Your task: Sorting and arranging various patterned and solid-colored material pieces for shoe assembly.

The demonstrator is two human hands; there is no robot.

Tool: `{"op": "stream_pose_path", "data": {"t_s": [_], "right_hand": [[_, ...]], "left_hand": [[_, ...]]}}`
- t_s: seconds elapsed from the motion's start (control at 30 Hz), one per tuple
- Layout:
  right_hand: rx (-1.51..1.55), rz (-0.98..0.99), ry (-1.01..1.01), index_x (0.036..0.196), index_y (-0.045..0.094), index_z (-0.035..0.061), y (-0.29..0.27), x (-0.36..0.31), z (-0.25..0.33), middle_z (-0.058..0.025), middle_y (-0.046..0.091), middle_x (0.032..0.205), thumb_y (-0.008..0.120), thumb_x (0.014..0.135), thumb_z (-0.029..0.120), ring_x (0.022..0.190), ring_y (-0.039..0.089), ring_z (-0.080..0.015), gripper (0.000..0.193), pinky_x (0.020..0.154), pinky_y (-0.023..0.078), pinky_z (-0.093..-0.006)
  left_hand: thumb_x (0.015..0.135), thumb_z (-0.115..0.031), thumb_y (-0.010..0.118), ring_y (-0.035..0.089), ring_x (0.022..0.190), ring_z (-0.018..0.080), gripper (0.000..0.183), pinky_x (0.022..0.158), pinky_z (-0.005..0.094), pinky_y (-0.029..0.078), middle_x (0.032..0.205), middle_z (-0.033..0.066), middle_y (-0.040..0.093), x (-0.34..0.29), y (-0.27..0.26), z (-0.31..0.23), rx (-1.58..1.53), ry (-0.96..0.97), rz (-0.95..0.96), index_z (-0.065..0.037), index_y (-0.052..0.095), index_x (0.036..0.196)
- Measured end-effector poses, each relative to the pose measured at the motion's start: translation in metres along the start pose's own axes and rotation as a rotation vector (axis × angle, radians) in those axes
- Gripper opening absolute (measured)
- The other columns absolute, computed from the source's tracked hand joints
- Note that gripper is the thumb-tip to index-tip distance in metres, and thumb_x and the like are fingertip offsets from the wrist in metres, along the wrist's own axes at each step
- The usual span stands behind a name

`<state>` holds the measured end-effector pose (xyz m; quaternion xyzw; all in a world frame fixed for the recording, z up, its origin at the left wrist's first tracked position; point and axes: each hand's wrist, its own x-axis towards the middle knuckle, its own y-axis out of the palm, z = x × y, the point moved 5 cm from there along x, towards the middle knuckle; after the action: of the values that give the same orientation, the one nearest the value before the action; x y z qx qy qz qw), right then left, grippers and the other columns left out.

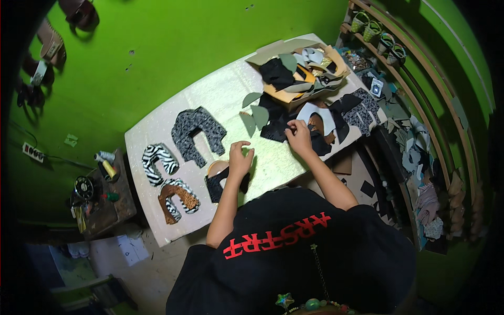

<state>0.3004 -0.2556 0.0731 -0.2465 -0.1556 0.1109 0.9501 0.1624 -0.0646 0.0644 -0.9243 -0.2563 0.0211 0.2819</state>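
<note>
My left hand (241, 158) hovers over the right part of a black U-shaped piece (214, 188) near the table's front edge, its fingers curved and apart with nothing between them. A tan curved piece (217, 168) lies against that black piece. My right hand (299, 138) is over the right edge of a black fabric piece (274, 131), fingers bent and thumb a little apart; nothing shows in its grasp. Beyond it lie a white curved piece (326, 116) and a brown piece (316, 124). Several grey-green cut pieces (260, 116) rest left of the black fabric.
On the table's left lie stacked U-shaped pieces: grey speckled (184, 128), zebra-striped (152, 157) and brown patterned (184, 197). A box (286, 96) heaped with scraps stands at the back. Wooden shelves (420, 68) run along the right; a small side table (118, 202) with thread spools is left.
</note>
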Motion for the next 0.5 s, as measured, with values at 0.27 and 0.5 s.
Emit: {"op": "stream_pose_path", "data": {"t_s": [0.27,0.5], "right_hand": [[-0.210,-0.331,-0.311,0.095,0.054,0.0078,-0.091,0.108,-0.007,-0.0110,0.048,0.094,0.061,0.068,0.011,0.092,0.042,-0.0310,0.028,0.082,0.035,-0.0387],[-0.485,0.002,-0.206,0.109,0.051,0.0131,-0.090,0.210,-0.002,-0.0086,0.048,0.107,0.057,0.067,0.006,0.103,0.040,-0.0300,0.043,0.084,0.031,-0.0465]], "left_hand": [[0.072,-0.014,0.063,0.049,0.092,0.0308,0.024,0.083,0.0372,0.039,0.096,0.0154,0.051,0.068,0.053,-0.070,0.088,0.180,-0.055,-0.004,0.057,0.094],[0.071,-0.014,0.062,0.043,0.102,0.0311,0.025,0.091,0.0390,0.031,0.102,0.0132,0.050,0.110,0.076,-0.116,0.118,0.213,-0.154,-0.006,0.057,0.093]]}}
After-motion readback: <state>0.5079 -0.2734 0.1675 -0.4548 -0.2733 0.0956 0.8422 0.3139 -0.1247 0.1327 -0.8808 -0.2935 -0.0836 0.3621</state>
